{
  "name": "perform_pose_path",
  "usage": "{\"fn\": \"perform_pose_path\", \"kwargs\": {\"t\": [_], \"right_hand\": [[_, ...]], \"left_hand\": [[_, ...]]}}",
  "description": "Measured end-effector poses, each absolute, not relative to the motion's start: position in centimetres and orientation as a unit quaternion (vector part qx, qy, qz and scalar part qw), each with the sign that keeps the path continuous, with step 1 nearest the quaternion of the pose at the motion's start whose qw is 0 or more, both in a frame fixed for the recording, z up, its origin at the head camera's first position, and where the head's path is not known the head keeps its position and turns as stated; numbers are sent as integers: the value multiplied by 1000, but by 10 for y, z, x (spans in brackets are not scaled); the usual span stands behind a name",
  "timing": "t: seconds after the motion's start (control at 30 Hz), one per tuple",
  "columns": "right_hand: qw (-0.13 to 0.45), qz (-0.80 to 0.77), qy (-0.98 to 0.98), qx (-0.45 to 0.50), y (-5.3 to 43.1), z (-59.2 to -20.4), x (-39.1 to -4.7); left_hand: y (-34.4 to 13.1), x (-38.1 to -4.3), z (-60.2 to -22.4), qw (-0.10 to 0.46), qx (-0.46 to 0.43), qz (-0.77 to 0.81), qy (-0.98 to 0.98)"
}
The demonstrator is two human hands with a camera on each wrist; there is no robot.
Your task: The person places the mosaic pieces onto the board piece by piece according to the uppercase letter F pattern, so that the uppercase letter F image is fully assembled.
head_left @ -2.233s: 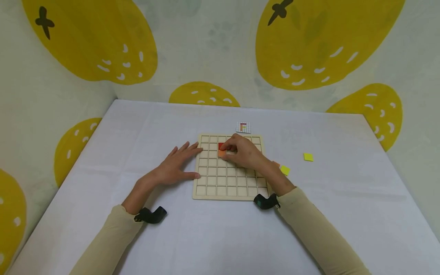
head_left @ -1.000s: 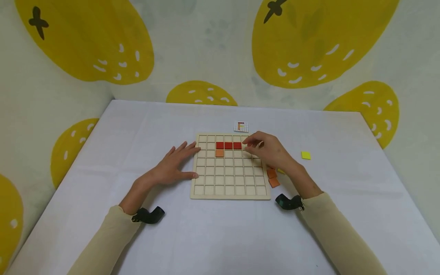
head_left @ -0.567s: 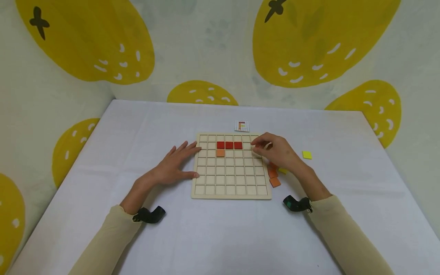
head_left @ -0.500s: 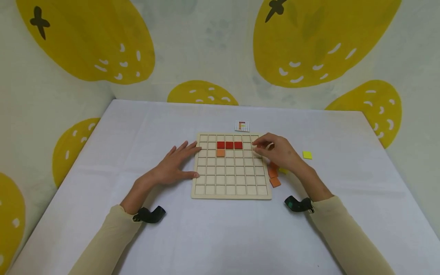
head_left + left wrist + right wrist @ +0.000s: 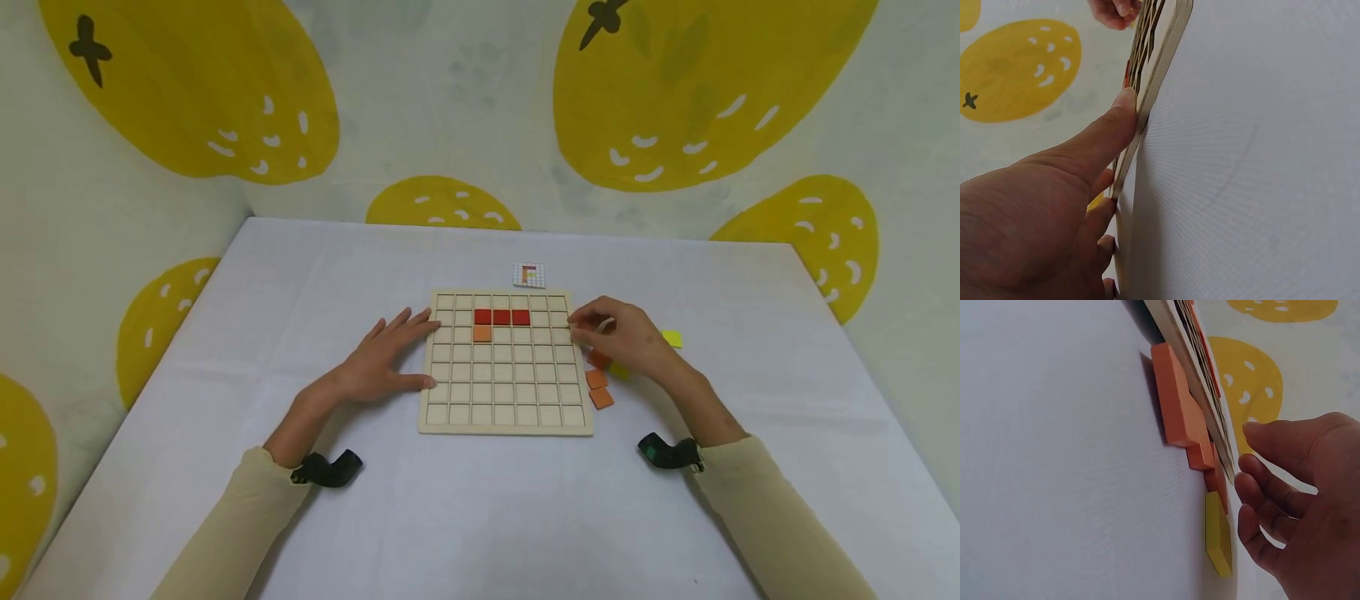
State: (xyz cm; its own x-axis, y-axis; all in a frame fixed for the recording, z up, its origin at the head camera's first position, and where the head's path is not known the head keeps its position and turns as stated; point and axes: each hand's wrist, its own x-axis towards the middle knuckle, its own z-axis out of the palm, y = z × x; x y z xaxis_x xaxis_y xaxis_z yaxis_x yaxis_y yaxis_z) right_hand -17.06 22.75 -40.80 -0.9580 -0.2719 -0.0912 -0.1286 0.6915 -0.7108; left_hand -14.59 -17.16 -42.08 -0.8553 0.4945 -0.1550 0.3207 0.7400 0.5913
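Note:
A pale wooden grid board (image 5: 504, 373) lies on the table. Three red tiles (image 5: 502, 317) fill neighbouring squares in its second row, with one orange tile (image 5: 482, 333) under the leftmost. My left hand (image 5: 378, 367) rests with spread fingers against the board's left edge; in the left wrist view its thumb (image 5: 1124, 106) touches the rim. Just past the board's right edge, my right hand (image 5: 628, 340) hovers with loosely bent fingers and nothing between them. Below it lie loose orange tiles (image 5: 601, 398) and a yellow tile (image 5: 620, 371), partly covered by the hand in the head view.
Behind the board lies a small pattern card (image 5: 529, 275) with a coloured grid. Another yellow tile (image 5: 672, 338) sits farther right, partly behind my right hand. A white cloth (image 5: 465, 517) covers the table, and patterned walls (image 5: 450, 100) stand behind and beside it.
My right hand has drawn back from the orange tile on the board and moved right, past the board's edge, uncovering the red tiles. The left hand has stayed at the board's edge.

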Motion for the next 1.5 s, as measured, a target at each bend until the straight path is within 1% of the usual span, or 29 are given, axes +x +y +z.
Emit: {"fn": "perform_pose_path", "kwargs": {"t": [0.8,1.23,1.5], "right_hand": [[107,-338,925,-135,246,-414,-166],[119,-323,922,-179,265,-410,-162],[110,-309,931,-160,272,-408,-166]], "left_hand": [[-172,-146,-419,150,227,289,918],[-171,-146,-420,149,226,285,920],[-171,-146,-418,153,225,286,919]]}}
